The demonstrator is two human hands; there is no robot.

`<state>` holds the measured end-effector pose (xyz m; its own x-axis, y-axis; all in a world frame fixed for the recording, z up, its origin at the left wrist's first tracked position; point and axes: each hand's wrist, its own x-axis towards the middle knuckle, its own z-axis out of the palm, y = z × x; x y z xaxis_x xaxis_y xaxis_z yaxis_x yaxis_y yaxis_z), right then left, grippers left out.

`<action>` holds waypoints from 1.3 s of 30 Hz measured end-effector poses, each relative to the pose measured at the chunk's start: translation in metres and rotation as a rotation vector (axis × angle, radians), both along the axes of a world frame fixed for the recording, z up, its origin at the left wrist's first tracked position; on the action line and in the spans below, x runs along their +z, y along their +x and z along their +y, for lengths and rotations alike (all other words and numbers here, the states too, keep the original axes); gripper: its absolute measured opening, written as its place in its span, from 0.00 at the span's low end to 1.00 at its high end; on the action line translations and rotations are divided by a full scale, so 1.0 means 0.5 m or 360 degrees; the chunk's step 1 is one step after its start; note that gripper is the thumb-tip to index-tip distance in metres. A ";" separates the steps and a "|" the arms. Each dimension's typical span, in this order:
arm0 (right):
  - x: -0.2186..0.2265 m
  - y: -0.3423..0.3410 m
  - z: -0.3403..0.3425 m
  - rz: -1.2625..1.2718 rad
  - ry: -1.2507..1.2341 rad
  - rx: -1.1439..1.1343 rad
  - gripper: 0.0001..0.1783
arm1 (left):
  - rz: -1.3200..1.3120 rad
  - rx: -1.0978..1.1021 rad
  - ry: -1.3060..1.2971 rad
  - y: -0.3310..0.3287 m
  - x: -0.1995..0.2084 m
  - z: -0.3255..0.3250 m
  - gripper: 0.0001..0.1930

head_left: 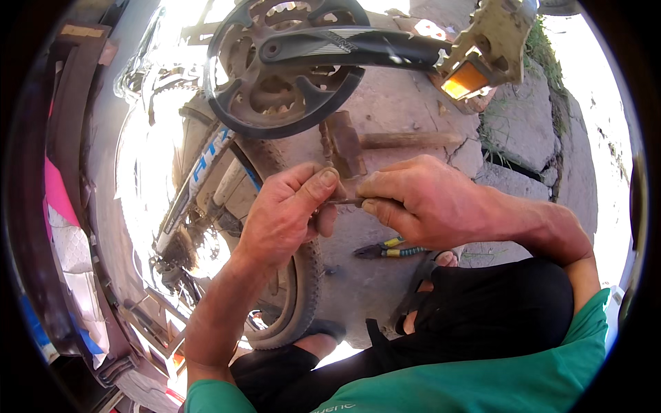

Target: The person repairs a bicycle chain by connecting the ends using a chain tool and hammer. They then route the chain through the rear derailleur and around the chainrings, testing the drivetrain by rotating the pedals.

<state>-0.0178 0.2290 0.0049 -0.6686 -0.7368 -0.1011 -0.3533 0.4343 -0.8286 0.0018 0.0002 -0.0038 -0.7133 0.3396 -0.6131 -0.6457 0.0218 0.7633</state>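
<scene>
Left hand (286, 213) and right hand (420, 199) meet at centre, each pinched shut on one end of a short, thin, dark metal rod (344, 202), held level between them above the grey concrete ground (385, 110); a rusty steel hammer with wooden handle (358, 142) lies just beyond. Far centre, a black bicycle crankset with chainrings (289, 65); near right, yellow-handled pliers (385, 249); left, a knobbly bicycle tyre (303, 275).

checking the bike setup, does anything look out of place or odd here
The bicycle is upside down: its crank and chainring and pedal sit at the top of the view. A hammer and pliers lie loose on the cracked concrete ground.
</scene>
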 end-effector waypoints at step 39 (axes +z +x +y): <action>0.028 0.014 -0.014 0.0736 0.0472 -0.0005 0.08 | 0.0072 -0.0046 -0.0030 0.000 -0.001 0.010 0.15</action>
